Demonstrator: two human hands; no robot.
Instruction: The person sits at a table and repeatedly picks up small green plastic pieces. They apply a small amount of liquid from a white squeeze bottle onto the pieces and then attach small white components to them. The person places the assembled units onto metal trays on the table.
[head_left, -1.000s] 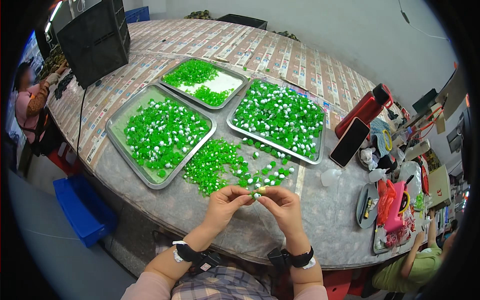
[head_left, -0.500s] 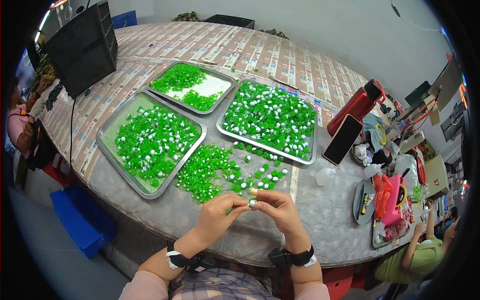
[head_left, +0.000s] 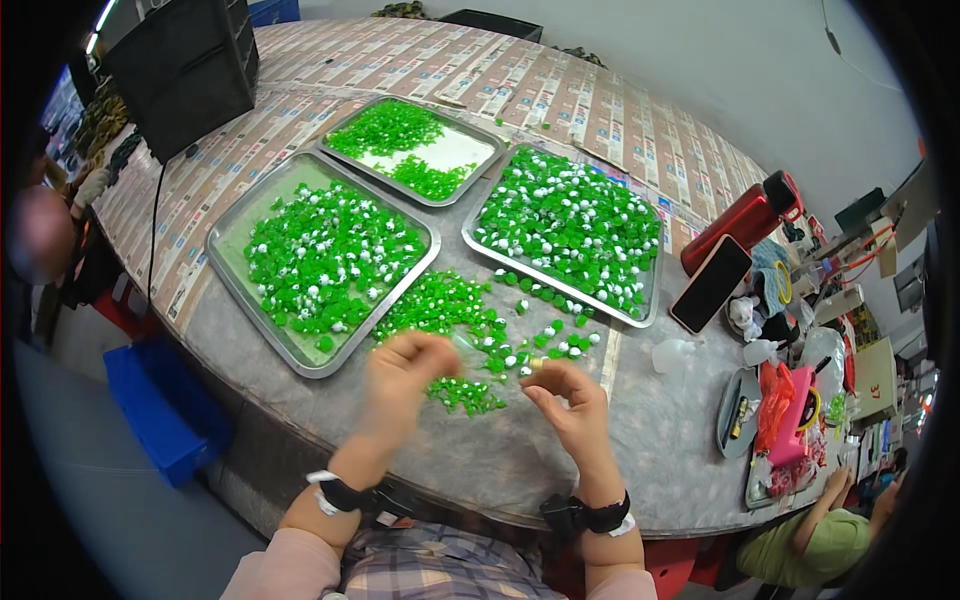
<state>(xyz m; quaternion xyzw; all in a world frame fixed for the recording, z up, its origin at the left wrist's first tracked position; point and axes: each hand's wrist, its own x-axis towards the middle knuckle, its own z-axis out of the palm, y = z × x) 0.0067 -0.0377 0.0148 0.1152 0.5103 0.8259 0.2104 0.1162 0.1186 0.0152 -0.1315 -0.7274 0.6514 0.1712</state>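
Note:
My right hand [head_left: 575, 408] hangs over the near tabletop beside the loose green-and-white round pieces [head_left: 558, 340]. Its thumb and index finger are apart with nothing visible between them, and a pale yellow cover [head_left: 537, 366] wraps one fingertip. Motion smears my left hand [head_left: 398, 378], which is over the near-left edge of a pile of small green pieces with white tips [head_left: 435, 302]; its fingers cannot be read. Left of the pile, a metal tray [head_left: 225, 240] holds green and white pieces. A fuller tray [head_left: 650, 300] lies to the right, and a third tray [head_left: 490, 165] behind holds bright green bits.
At right stand a red bottle [head_left: 730, 228], a leaning phone [head_left: 711, 284], a grey dish [head_left: 738, 412] and a pink container [head_left: 795, 415]. A black drawer unit [head_left: 185, 80] is far left, a blue bin [head_left: 160, 415] below the table edge. Co-workers sit at both sides.
My hands, which met at a small green-and-white piece, have come apart. The left moved left and up toward the pile; the right shifted right and its fingers parted. The view has tilted slightly.

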